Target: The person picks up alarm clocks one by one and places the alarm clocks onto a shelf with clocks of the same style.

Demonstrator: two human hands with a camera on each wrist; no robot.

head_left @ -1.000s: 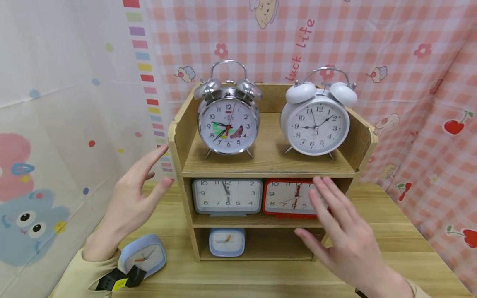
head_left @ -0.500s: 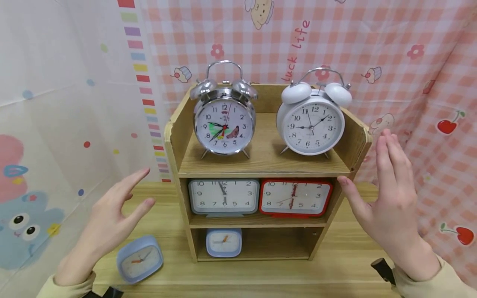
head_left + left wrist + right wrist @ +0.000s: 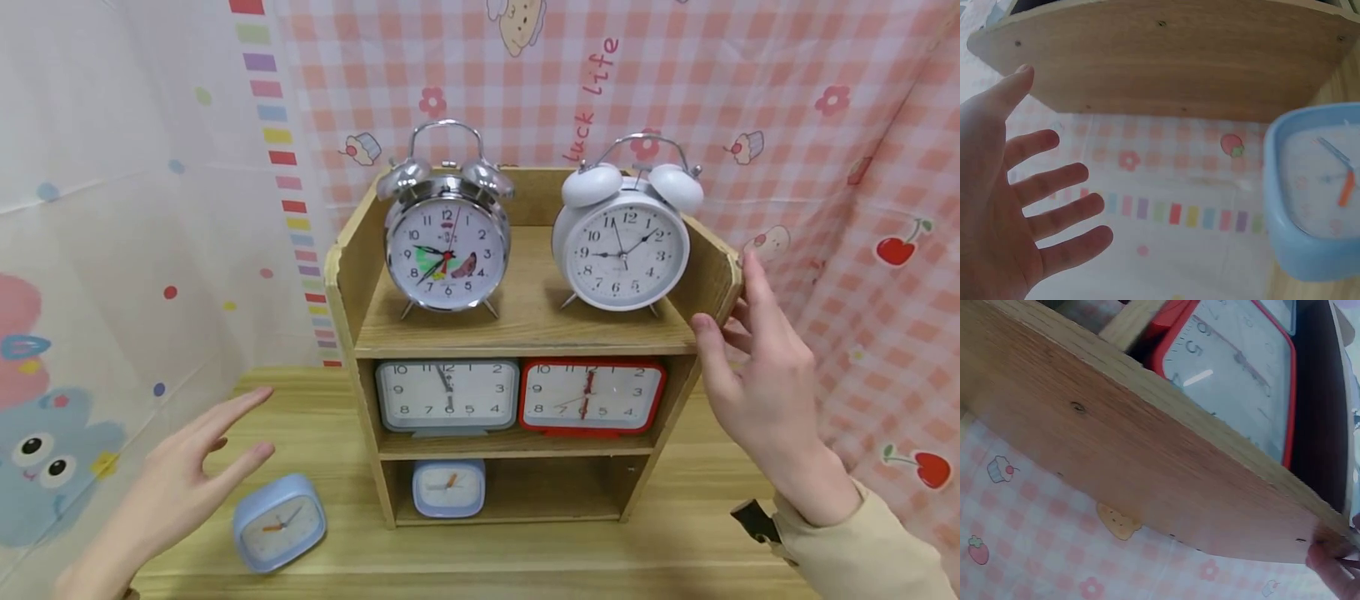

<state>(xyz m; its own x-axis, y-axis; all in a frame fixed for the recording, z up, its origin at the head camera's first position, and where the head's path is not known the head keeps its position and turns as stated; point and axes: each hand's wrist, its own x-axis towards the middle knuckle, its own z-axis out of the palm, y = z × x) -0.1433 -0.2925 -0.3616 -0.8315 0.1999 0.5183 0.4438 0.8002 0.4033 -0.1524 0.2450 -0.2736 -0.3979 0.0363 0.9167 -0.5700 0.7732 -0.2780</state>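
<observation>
A wooden shelf with several clocks on its levels stands in front of me. My right hand grips the upper front edge of its right side panel, thumb at the front and fingers on the outer face. In the right wrist view, fingertips touch that panel. My left hand is held in the air with fingers spread, left of the shelf, holding nothing. Nearest to it, a small light-blue alarm clock lies tilted back on the table; the left wrist view shows the clock at the right.
On the top stand a silver twin-bell alarm clock and a white one. Below are a grey rectangular clock, a red one and a small blue clock. Patterned curtains enclose the wooden table.
My right hand moved from in front of the red clock out to the right, then onto the shelf's side panel. My left hand moved down and left, away from the shelf.
</observation>
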